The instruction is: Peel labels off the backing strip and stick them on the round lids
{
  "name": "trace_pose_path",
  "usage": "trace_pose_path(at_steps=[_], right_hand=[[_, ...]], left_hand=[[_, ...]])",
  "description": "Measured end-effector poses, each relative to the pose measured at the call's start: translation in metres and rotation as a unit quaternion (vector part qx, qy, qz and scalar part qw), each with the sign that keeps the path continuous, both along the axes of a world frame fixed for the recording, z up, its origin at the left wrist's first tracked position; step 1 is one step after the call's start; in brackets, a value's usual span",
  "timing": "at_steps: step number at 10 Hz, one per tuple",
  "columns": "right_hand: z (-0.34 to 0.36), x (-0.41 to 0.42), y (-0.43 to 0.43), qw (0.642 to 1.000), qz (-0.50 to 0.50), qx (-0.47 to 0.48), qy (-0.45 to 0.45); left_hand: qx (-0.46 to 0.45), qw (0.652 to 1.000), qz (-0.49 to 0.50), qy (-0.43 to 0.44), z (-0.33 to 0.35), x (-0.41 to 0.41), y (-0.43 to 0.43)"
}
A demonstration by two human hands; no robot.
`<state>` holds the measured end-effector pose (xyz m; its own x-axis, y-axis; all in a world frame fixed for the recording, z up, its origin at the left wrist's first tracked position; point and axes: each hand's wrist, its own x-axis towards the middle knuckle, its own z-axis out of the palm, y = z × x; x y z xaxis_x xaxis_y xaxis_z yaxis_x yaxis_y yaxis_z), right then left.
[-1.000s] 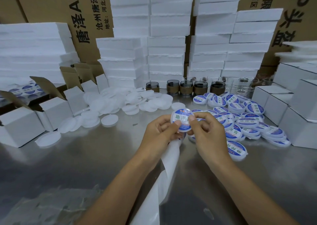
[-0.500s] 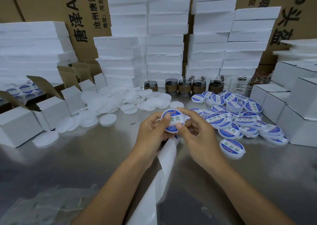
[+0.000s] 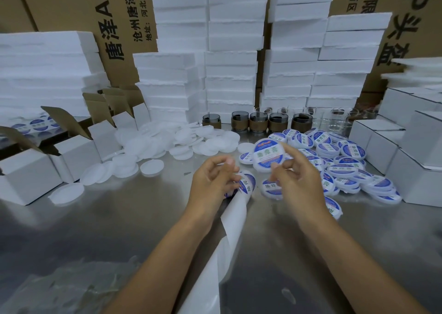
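My right hand (image 3: 295, 182) holds a round white lid (image 3: 266, 155) with a blue and white label by its right edge, between thumb and index finger, above the metal table (image 3: 119, 222). To the lid's lower left, my left hand (image 3: 212, 182) grips the top of the white backing strip (image 3: 233, 220). A blue label (image 3: 247, 183) shows at the strip's top. The strip trails down to the bottom edge of the view. Labelled lids (image 3: 339, 163) lie heaped to the right. Plain white lids (image 3: 165, 143) lie spread to the left.
Dark glass jars (image 3: 258, 122) and clear glasses stand in a row at the back. Open white cartons (image 3: 31, 177) stand on the left and closed ones (image 3: 416, 170) on the right. Foam slabs (image 3: 229, 74) are stacked behind. Crumpled clear plastic (image 3: 59, 287) lies at the lower left.
My left hand has let go of the labelled lid and dropped onto the strip's top. My right hand has carried the lid up and to the right.
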<state>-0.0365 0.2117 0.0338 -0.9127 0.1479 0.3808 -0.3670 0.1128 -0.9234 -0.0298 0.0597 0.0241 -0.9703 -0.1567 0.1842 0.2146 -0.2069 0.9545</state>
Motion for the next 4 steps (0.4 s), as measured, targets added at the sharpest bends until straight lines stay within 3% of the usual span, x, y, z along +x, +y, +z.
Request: trace_pose_path(at_steps=[1, 2, 4], right_hand=[[-0.003, -0.013, 0.021, 0.995, -0.091, -0.006, -0.045], [-0.012, -0.021, 0.033, 0.987, -0.125, -0.02, -0.098], [-0.014, -0.022, 0.035, 0.976, -0.18, -0.021, -0.119]], left_hand=[[0.003, 0.999, 0.03, -0.012, -0.002, -0.002, -0.002], [-0.018, 0.998, 0.052, -0.023, -0.004, -0.004, -0.005], [-0.033, 0.997, 0.06, -0.024, -0.008, -0.005, -0.007]])
